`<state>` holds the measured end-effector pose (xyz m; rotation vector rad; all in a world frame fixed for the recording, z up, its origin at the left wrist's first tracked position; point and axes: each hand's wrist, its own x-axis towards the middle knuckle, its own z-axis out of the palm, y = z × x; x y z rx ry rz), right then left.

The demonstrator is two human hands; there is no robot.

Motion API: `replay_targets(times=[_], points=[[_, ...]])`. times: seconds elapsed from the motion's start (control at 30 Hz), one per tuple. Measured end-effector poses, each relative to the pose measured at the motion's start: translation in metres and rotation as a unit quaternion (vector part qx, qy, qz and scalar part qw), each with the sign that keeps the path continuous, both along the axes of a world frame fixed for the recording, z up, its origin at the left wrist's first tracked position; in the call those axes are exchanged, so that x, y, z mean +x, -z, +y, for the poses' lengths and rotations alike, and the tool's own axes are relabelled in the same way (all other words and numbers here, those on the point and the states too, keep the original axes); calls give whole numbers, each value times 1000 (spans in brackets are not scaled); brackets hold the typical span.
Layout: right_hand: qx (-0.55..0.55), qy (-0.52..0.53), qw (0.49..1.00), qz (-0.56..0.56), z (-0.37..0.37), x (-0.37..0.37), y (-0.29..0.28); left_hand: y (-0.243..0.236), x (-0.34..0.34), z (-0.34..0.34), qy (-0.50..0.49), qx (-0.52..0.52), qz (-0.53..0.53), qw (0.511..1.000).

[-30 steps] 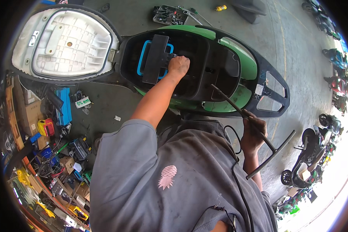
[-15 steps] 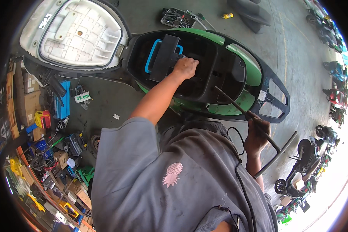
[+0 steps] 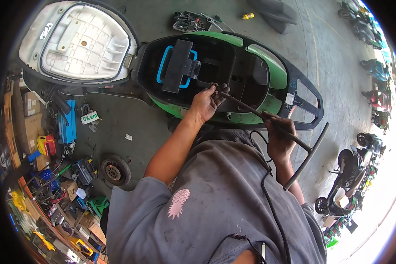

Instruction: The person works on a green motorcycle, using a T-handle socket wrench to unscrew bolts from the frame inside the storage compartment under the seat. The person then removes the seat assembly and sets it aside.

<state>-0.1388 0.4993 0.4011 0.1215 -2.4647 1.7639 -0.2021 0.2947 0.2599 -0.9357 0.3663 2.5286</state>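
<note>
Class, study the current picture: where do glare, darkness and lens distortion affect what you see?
Head view: glare washes out the lower right, beyond the parked motorbikes; the scooter's storage compartment looks dark, detail hard to read; the shelving bows along the black left rim; the T-handled bar has a clear outline.

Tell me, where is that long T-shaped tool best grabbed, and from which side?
Probably by the crossbar of the T-shaped tool, coming from the person's right: that bar sticks out there, clear of the right hand gripping the shaft.
</note>
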Motion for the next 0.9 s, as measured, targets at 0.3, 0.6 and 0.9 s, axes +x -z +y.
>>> replay_targets(times=[0.3, 0.6, 0.9], points=[[-58, 63, 996, -14, -5, 1, -7, -21, 0, 10, -10, 1, 49, 999], [-152, 176, 972, -43, 0, -2, -2, -42, -18, 28, -68, -36, 115, 990], [-164, 246, 953, -63, 5, -5, -2, -56, -20, 41, -90, -68, 133, 985]])
